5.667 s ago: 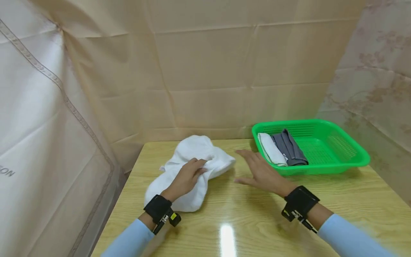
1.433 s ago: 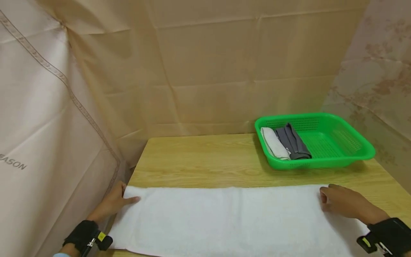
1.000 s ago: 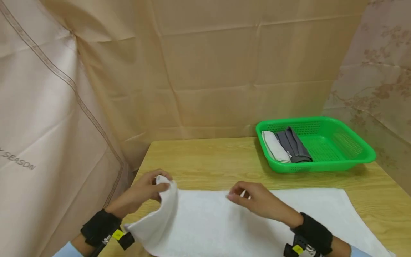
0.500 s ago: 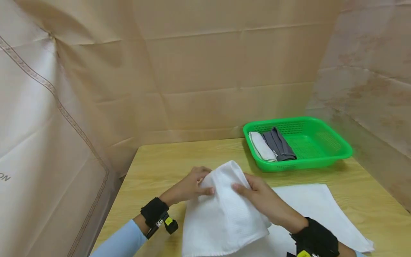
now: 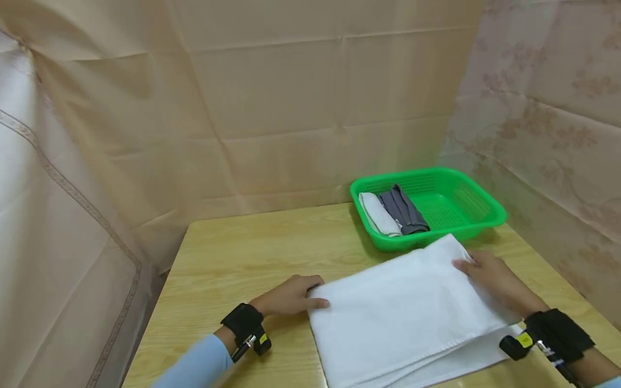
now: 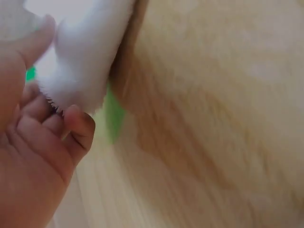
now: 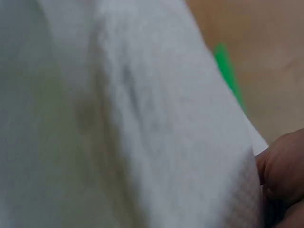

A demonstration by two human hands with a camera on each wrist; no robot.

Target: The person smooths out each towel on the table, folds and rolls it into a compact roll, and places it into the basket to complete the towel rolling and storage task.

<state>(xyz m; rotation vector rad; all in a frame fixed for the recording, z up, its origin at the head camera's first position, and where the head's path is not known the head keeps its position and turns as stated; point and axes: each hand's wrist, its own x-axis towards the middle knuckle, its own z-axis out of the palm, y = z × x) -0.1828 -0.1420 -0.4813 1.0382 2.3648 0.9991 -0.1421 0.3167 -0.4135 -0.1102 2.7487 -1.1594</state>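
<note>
A white towel [image 5: 383, 318], folded over into layers, lies across the front of the wooden table, its far right corner raised. My left hand [image 5: 291, 295] grips the towel's far left corner, thumb over the top; in the left wrist view, the fingers of this hand [image 6: 45, 142] curl under the thick folded edge of the towel [image 6: 88, 57]. At the raised far right corner, my right hand [image 5: 497, 283] pinches the towel with its thumb on the upper face. Blurred towel cloth [image 7: 175, 114] fills much of the right wrist view, beside part of the hand [image 7: 285, 173].
Behind the towel's right part stands a green plastic basket [image 5: 473, 230]. In its left end lie a folded white cloth [image 5: 380, 214] and a folded dark grey cloth [image 5: 404, 210]. Beige sheeting [image 5: 271, 108] hangs along the table's back, with more sheeting at both sides.
The towel, spread wide 1.4 seconds ago, has its left part folded over to the right. My right hand has moved right with a corner; my left hand holds the left corner.
</note>
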